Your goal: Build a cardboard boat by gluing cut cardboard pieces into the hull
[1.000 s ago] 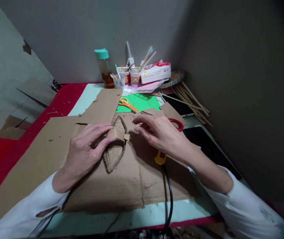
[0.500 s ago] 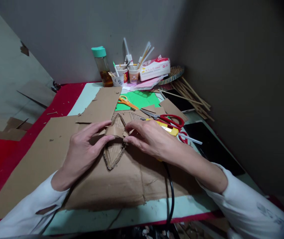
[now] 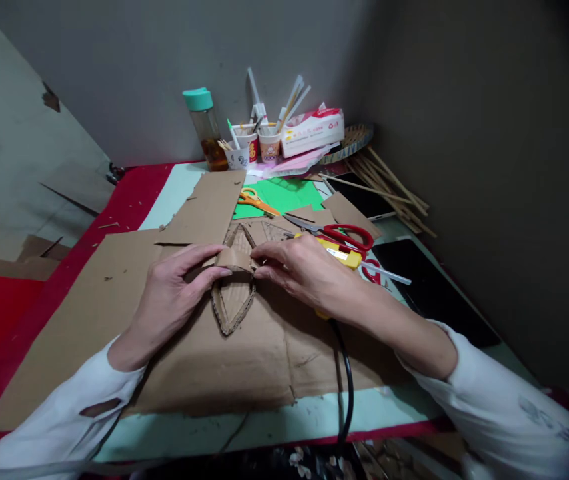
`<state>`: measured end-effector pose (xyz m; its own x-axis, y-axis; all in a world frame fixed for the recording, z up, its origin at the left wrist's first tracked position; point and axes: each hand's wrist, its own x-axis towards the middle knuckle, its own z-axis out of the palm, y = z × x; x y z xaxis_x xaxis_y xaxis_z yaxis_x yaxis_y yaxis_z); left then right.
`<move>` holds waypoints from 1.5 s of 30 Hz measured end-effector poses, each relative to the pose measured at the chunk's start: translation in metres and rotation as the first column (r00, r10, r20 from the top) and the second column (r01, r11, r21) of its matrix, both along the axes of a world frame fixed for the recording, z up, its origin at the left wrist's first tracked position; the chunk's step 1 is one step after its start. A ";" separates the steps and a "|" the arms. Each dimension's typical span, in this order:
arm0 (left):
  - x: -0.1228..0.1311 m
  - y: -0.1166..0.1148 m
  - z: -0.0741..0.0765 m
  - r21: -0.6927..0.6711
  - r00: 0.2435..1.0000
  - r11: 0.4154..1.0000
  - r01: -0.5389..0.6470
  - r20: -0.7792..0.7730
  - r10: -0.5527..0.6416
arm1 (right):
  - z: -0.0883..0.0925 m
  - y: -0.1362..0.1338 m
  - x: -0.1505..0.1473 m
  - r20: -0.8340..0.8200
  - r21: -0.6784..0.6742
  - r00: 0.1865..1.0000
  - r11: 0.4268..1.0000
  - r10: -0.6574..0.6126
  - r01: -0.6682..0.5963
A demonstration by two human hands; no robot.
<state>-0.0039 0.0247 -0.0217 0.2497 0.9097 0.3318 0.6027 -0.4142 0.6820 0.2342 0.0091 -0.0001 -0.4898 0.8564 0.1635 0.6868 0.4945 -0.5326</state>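
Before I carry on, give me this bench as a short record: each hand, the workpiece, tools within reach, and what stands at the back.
Left hand: fingers pinching the left end of the cardboard strip
Right hand: fingers at the strip's right end
Workpiece: boat-shaped cardboard piece, the strip arching across it
Tools: yellow glue gun, partly hidden by the right hand; red-handled scissors; orange-handled scissors at the green sheet
Back: bottle, paper cups, tissue pack

Craft workspace, scissors (image 3: 328, 231), glue gun (image 3: 337, 253), cardboard sheet (image 3: 204, 380)
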 end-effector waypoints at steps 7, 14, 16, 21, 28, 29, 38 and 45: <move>0.002 0.000 0.002 0.003 1.000 1.000 0.005 0.011 -0.005 | 0.001 0.000 -0.001 0.049 0.028 0.999 1.000 0.003 -0.005; 0.002 0.002 -0.001 -0.006 0.999 1.000 0.027 0.037 -0.027 | -0.003 0.001 -0.003 0.053 0.056 0.999 0.998 -0.008 0.005; 0.002 0.003 -0.002 -0.006 0.999 0.999 0.038 0.039 -0.037 | -0.003 0.001 -0.003 0.063 0.049 0.998 0.999 -0.012 0.009; 0.003 0.002 -0.002 0.004 0.998 0.999 0.047 0.028 -0.047 | 0.001 -0.002 -0.003 0.070 0.006 0.998 1.000 -0.002 0.002; 0.004 0.000 0.005 -0.054 0.995 0.997 0.061 0.085 -0.056 | 0.012 -0.007 -0.002 0.052 -0.064 0.998 0.998 0.019 -0.015; 0.004 0.000 0.008 -0.082 0.992 0.995 0.063 0.110 -0.054 | 0.013 -0.008 -0.003 0.057 -0.060 0.998 0.998 0.011 -0.007; -0.004 0.008 0.013 -0.413 0.896 0.904 0.114 0.436 0.086 | 0.014 -0.010 -0.007 0.055 -0.043 0.999 0.999 0.003 0.000; 0.004 0.007 0.008 -0.531 0.833 0.818 0.221 0.539 0.125 | 0.006 -0.010 -0.009 0.072 -0.044 0.997 0.999 -0.001 0.004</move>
